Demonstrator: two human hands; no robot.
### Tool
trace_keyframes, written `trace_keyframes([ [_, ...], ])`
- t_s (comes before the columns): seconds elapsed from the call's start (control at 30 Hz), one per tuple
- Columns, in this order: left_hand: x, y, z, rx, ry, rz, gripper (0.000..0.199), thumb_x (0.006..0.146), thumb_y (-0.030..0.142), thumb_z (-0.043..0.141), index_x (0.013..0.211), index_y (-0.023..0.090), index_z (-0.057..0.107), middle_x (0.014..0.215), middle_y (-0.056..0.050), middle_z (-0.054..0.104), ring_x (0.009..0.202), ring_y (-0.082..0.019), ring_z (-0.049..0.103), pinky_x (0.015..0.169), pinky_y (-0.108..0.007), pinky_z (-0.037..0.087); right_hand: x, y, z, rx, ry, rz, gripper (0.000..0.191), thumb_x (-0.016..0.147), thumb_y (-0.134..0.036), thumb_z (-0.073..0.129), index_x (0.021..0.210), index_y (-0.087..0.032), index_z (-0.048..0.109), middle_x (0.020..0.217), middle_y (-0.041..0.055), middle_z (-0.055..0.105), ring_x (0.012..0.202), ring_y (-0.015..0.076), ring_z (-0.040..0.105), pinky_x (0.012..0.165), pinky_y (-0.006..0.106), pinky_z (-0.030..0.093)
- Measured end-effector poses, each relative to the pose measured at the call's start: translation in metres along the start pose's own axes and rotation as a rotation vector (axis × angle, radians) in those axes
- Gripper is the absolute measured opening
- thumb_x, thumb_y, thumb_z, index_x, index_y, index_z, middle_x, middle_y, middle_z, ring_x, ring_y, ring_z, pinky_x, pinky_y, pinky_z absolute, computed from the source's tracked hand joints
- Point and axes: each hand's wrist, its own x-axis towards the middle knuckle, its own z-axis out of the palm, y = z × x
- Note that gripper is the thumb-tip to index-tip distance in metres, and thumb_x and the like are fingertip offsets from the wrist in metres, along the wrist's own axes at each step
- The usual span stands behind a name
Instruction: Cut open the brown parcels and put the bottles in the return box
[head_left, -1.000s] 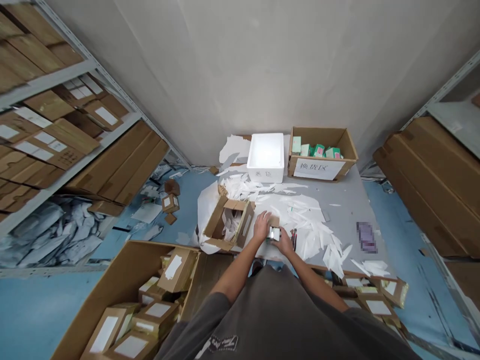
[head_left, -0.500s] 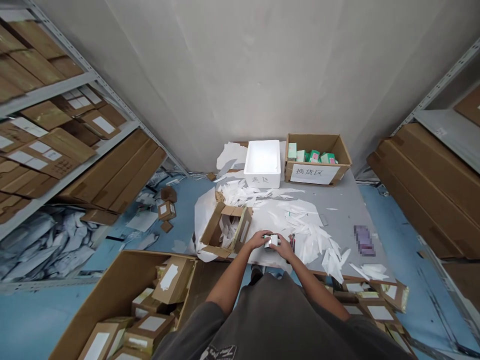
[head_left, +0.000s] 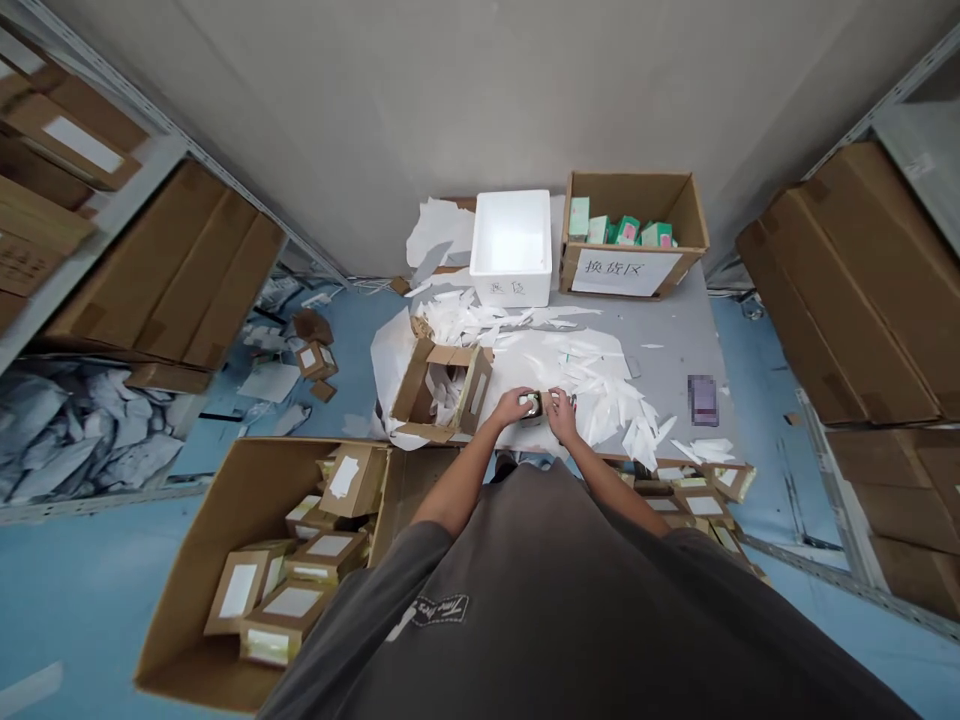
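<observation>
Over the near edge of the table, my left hand (head_left: 513,407) is closed on a small dark box (head_left: 533,404) with a pale, greenish patch on its face. My right hand (head_left: 560,414) is closed at the box's right side, its fingers pinched by a light tan piece (head_left: 548,400). Whether that piece is part of the box I cannot tell. Dark handle-like parts of a tool show just beyond the right hand, partly covered by it. Torn white paper strips (head_left: 611,395) lie around and behind the right hand.
An open carton (head_left: 480,388) with paper inside stands left of my hands. Behind are a white foam box (head_left: 512,295) and a carton (head_left: 686,272) of green-and-white boxes. A big carton (head_left: 172,590) of parcels stands at lower left. Shelves flank both sides.
The small box showed a white face between both hands; now a dark face shows, and a tan piece appears at its right. My hands are slightly further apart. The view has tilted down.
</observation>
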Motion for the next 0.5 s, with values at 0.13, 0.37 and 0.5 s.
trace_keyframes([
  [0.13, 0.002, -0.011, -0.003, -0.284, -0.016, -0.035, 0.043, 0.085, 0.028, 0.06, 0.118, 0.018, 0.085, 0.129, -0.01, 0.082, 0.129, -0.03, 0.071, 0.12, -0.047, 0.052, -0.004, 0.002, 0.006, 0.157, 0.067, 0.031, 0.045, 0.092, -0.032, 0.051, 0.135, -0.022, 0.058, 0.133, 0.0139, 0.075, 0.124, 0.0284, 0.071, 0.108, 0.045, 0.056],
  [0.37, -0.02, -0.031, -0.005, -0.444, 0.162, -0.019, 0.045, 0.093, 0.041, 0.065, 0.126, 0.015, 0.081, 0.15, -0.017, 0.071, 0.146, -0.034, 0.06, 0.128, -0.053, 0.041, -0.011, -0.003, 0.009, 0.137, 0.109, -0.002, 0.034, 0.095, -0.037, 0.051, 0.122, -0.021, 0.066, 0.125, 0.0135, 0.077, 0.11, 0.0282, 0.073, 0.102, 0.046, 0.059],
  [0.5, -0.036, -0.038, 0.004, -0.278, 0.124, 0.032, 0.06, 0.101, 0.058, 0.06, 0.146, 0.02, 0.069, 0.17, -0.015, 0.053, 0.162, -0.033, 0.042, 0.134, -0.051, 0.033, -0.012, -0.009, 0.002, -0.005, 0.101, -0.095, 0.04, 0.101, -0.034, 0.045, 0.126, -0.02, 0.072, 0.134, 0.0155, 0.073, 0.125, 0.0277, 0.07, 0.107, 0.043, 0.057],
])
